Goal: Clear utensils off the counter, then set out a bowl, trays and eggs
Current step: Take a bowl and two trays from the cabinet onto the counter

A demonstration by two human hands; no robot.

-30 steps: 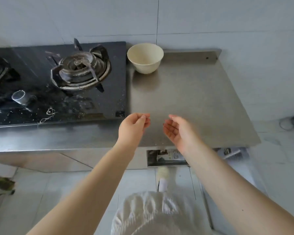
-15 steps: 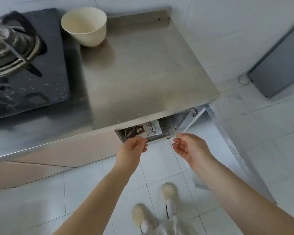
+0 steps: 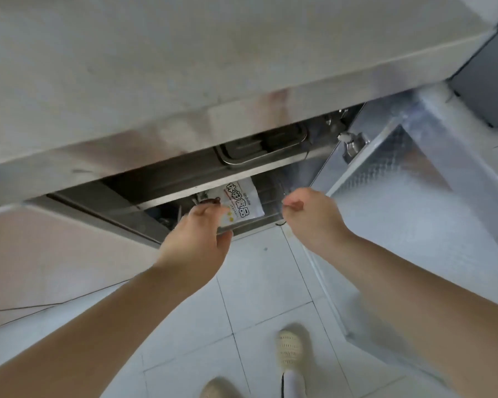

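Observation:
Below the steel counter (image 3: 184, 67) the cabinet stands open. A metal tray (image 3: 259, 150) lies on its upper shelf. On the lower shelf sits a clear plastic box (image 3: 266, 193) with a white printed label (image 3: 242, 202). My left hand (image 3: 196, 239) has its fingers curled on the box's left front corner, thumb under the edge. My right hand (image 3: 311, 219) pinches the right front corner. What the box holds is hidden. The bowl is out of view.
The open steel cabinet door (image 3: 414, 168) juts out on the right, close to my right arm. A dark grey appliance (image 3: 486, 81) stands at the far right. White floor tiles and my slippered feet (image 3: 292, 349) are below.
My view has dropped from the counter top to the open cabinet under it. Both hands moved down from over the counter to the lower shelf and closed on the clear box's front corners.

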